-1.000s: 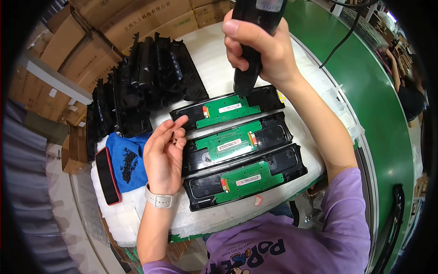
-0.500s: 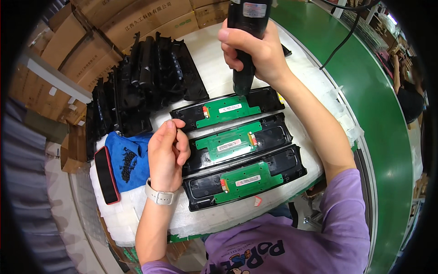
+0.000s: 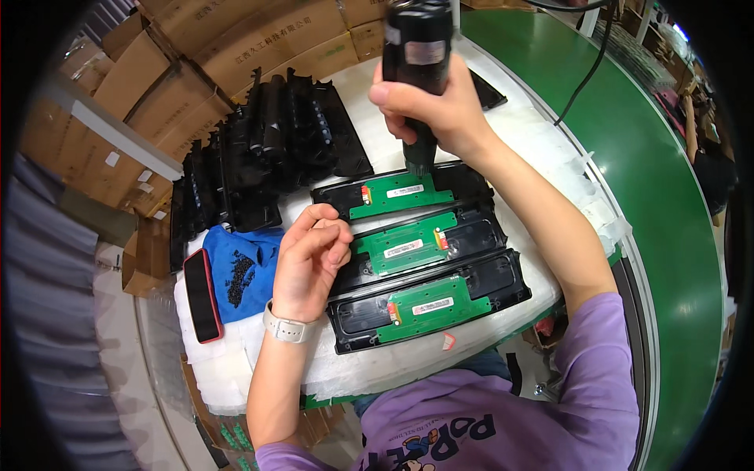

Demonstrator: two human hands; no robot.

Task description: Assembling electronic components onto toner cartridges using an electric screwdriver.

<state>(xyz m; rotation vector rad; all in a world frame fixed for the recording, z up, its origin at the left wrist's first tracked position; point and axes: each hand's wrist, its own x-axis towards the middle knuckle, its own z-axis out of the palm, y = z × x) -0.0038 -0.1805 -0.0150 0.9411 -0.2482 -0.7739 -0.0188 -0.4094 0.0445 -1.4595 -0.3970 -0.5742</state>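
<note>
My right hand [image 3: 440, 110] is wrapped round a black electric screwdriver [image 3: 420, 71], held upright. Its tip meets the upper edge of the green circuit board [image 3: 381, 198] in the farthest black plastic panel [image 3: 465, 185]. Beside that panel's left end is my left hand [image 3: 308, 255], thumb and fingertips pinched together; anything between them is too small to make out. Two more panels, a middle one [image 3: 481, 226] and a near one [image 3: 503, 284], lie in parallel rows below, each with a green board and a white label. Small dark screws [image 3: 239, 281] are heaped on a blue cloth [image 3: 265, 263] to the left.
A phone with a red edge [image 3: 203, 302] lies beside the cloth. Black plastic parts [image 3: 271, 149] are stacked at the back left, before cardboard boxes [image 3: 275, 39]. A green surface [image 3: 628, 157] runs along the right, with a black cable [image 3: 598, 67] hanging over it.
The view has shifted slightly, moving the scene rightward. My left hand has come a little right along the far panel. The screwdriver stays over the same board.
</note>
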